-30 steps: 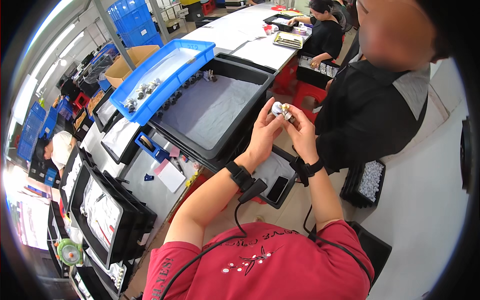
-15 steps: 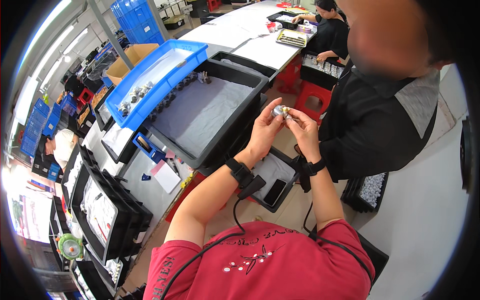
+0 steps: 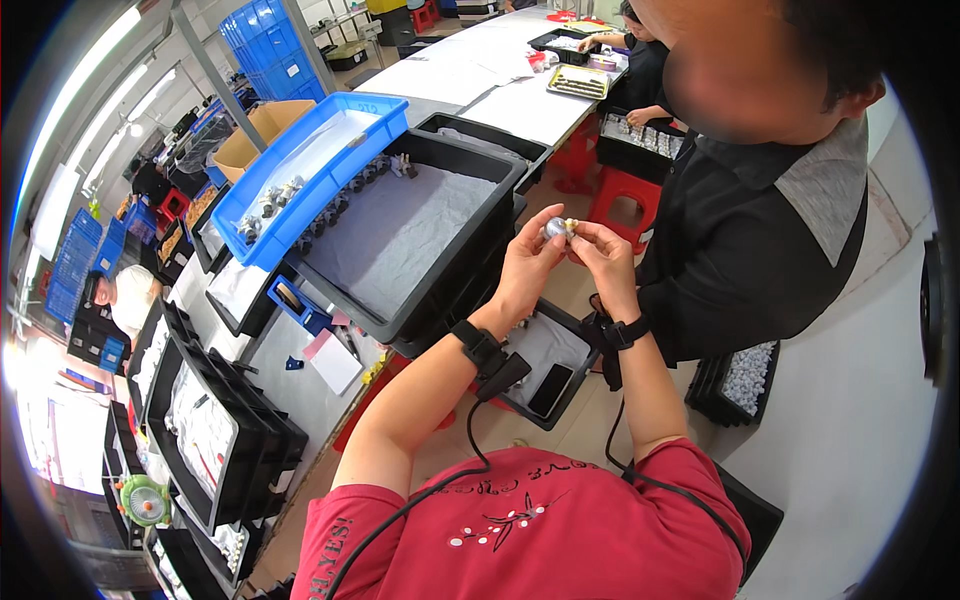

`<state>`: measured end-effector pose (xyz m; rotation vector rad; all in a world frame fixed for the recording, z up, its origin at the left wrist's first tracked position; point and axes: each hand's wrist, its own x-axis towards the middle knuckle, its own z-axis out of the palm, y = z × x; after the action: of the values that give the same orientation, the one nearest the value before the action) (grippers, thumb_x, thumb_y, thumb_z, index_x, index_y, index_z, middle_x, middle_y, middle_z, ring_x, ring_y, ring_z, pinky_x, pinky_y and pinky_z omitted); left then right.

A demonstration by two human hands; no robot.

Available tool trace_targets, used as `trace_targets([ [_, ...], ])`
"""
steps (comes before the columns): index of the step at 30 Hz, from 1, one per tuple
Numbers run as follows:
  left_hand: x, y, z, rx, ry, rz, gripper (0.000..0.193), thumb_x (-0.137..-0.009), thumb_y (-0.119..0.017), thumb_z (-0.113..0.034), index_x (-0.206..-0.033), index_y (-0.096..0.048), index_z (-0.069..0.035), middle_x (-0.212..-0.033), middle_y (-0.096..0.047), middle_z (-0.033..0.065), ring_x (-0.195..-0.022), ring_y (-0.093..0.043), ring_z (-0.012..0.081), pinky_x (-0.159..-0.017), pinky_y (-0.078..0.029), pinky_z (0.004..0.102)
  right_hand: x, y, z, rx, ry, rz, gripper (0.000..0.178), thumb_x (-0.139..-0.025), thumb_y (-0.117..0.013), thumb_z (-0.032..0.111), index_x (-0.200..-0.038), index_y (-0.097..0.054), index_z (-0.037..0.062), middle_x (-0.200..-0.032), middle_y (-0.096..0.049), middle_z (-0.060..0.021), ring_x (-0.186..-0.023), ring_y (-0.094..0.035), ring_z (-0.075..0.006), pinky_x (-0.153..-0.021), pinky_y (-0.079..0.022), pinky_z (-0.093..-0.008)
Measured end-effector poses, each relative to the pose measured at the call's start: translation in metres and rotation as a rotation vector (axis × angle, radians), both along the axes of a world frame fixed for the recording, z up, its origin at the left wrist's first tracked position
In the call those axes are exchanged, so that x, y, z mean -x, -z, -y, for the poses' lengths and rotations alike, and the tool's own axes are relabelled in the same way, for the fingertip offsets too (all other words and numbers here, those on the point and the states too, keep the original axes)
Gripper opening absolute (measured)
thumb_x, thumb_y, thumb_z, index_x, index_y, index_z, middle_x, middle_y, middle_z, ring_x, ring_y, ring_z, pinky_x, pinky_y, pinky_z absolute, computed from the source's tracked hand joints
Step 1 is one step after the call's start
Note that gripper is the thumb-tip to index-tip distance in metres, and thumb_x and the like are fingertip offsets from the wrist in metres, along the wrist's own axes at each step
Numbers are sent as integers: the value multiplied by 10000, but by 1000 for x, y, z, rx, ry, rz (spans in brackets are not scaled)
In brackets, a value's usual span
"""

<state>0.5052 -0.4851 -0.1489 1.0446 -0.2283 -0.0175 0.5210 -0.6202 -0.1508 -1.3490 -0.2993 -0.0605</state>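
Observation:
Both of my hands meet in front of me on a small figurine (image 3: 556,228), rounded and silvery grey with a yellowish part. My left hand (image 3: 530,262) pinches its grey side. Fingers of my right hand (image 3: 605,256) close on the yellowish end. Its finer details are too small to make out. Left of my hands is a large black bin (image 3: 395,325) lined with grey cloth, with several dark grey figurines (image 3: 340,200) along its far left side. A blue tray (image 3: 385,118) rests tilted across that bin and holds several similar grey pieces (image 3: 272,200).
A black tray with a phone (image 3: 551,388) lies below my forearms. Close on my right stands a person in black (image 3: 760,240). A red stool (image 3: 622,200), stacked black bins (image 3: 225,440) and a notepad (image 3: 335,362) are around. Cables run from my wrist straps.
The figurine is turned slightly between my fingers, showing more of its rounded grey side. The whole view has shifted a little; the person on the right leans slightly further left.

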Motion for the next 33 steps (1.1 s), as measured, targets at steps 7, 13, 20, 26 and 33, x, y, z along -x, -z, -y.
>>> trace_targets([
  [7, 2, 0, 2, -48, -43, -18, 404, -903, -522, -24, -1299, -461, -78, -1028, -561, 17, -921, -532, 80, -838, -456, 230, 0, 7, 0, -12, -23, -4, 232, -874, -555, 66, -1080, -594, -33, -997, -633, -75, -875, -615, -128, -783, -512, -257],
  [13, 6, 2, 5, 3, -9, -28, 397, -906, -532, -39, -1295, -460, -75, -1028, -562, 11, -918, -541, 80, -825, -459, 228, 7, 4, 3, -65, -40, -51, 236, -876, -545, 56, -1082, -587, -50, -986, -632, -79, -855, -614, -122, -767, -512, -246],
  [20, 6, 2, 9, 38, 17, -63, 392, -912, -531, -55, -1296, -454, -83, -1011, -565, 3, -903, -542, 73, -812, -461, 233, 10, 8, 6, -95, -35, -88, 248, -885, -545, 85, -1094, -584, -44, -1013, -626, -72, -870, -609, -121, -776, -511, -242],
  [26, 5, -1, 12, 20, 20, -92, 387, -916, -540, -93, -1293, -453, -92, -986, -574, 1, -881, -550, 69, -786, -460, 227, 16, 6, 10, -168, -58, -98, 288, -886, -546, 99, -1161, -540, 13, -1078, -604, -69, -953, -599, -140, -834, -497, -265],
  [33, 7, -5, 14, 46, -10, -80, 368, -915, -545, -104, -1274, -468, -91, -990, -585, 8, -868, -557, 73, -767, -465, 226, 38, -2, 0, -328, 9, -98, 269, -877, -558, 55, -1132, -497, -3, -1073, -582, -96, -951, -587, -132, -835, -476, -252],
])
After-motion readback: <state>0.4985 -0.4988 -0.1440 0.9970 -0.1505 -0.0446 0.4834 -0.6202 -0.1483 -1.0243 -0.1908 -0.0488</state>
